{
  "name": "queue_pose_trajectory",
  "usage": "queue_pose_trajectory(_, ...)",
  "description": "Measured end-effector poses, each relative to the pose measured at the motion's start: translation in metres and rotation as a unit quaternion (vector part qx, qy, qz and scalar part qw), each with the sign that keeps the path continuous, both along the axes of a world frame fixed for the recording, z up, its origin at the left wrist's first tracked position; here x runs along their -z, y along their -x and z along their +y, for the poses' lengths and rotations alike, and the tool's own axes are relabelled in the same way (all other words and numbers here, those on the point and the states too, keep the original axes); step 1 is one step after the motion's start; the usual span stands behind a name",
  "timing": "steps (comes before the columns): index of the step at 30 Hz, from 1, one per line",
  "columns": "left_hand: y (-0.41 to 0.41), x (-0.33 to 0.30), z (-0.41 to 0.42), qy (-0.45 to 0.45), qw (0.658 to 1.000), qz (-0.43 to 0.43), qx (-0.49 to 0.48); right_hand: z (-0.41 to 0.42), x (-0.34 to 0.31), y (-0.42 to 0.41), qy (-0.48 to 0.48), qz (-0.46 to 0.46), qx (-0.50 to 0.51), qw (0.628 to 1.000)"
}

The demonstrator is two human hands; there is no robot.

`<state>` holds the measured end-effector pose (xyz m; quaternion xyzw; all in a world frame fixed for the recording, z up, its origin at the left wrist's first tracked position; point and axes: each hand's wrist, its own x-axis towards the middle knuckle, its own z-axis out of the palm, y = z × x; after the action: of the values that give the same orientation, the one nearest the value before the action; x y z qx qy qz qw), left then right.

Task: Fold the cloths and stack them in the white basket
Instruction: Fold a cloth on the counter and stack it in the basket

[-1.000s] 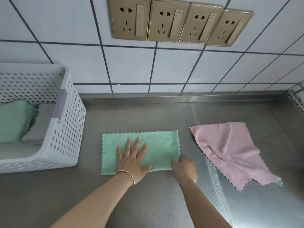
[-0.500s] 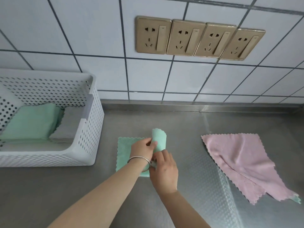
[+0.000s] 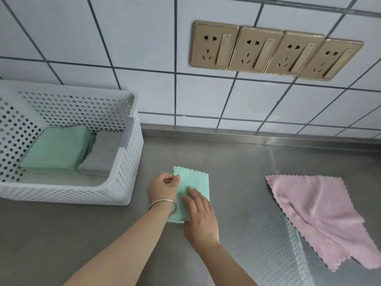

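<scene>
A green cloth (image 3: 195, 182), folded into a small square, lies on the steel counter. My left hand (image 3: 162, 187), with a metal bangle on its wrist, pinches the cloth's upper left corner. My right hand (image 3: 199, 213) lies flat on its lower right part, fingers pressing down. The white perforated basket (image 3: 129, 162) stands to the left against the wall. Inside it rest a folded green cloth (image 3: 57, 147) and a folded grey cloth (image 3: 103, 155) side by side. A pink cloth (image 3: 313, 211) lies loosely spread at the right.
The steel counter (image 3: 237, 162) meets a tiled wall at the back. Several gold wall sockets (image 3: 274, 52) sit above the counter. A textured patch of the counter runs between the green and pink cloths.
The green cloth went from a long rectangle to a small square: my right hand carried its right half over to the left. The view has shifted, with the basket more in sight.
</scene>
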<state>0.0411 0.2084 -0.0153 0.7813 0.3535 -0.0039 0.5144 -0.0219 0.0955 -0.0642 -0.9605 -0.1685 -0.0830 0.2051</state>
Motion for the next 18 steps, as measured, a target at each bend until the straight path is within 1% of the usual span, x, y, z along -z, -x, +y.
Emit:
queue_pose_trajectory(3,-0.001,0.004,0.008,-0.020,1.000,0.001,-0.021,-0.004,0.001,-0.001,0.059,0.083,0.015,0.995)
queue_pose_trajectory(5,0.000,0.008,0.013,-0.030,0.999,-0.001,-0.029,-0.003,0.004,0.000,0.087,0.109,0.023,0.990)
queue_pose_trajectory(11,0.004,0.025,0.024,-0.078,0.996,-0.004,-0.043,0.000,0.009,0.004,0.112,0.113,0.003,0.987)
queue_pose_trajectory(14,0.003,0.031,0.028,-0.105,0.994,-0.020,-0.022,0.001,0.007,0.005,0.114,0.105,-0.009,0.988)
queue_pose_trajectory(18,0.003,0.037,0.030,-0.157,0.985,-0.061,0.028,-0.001,0.003,0.007,0.101,0.108,-0.026,0.989)
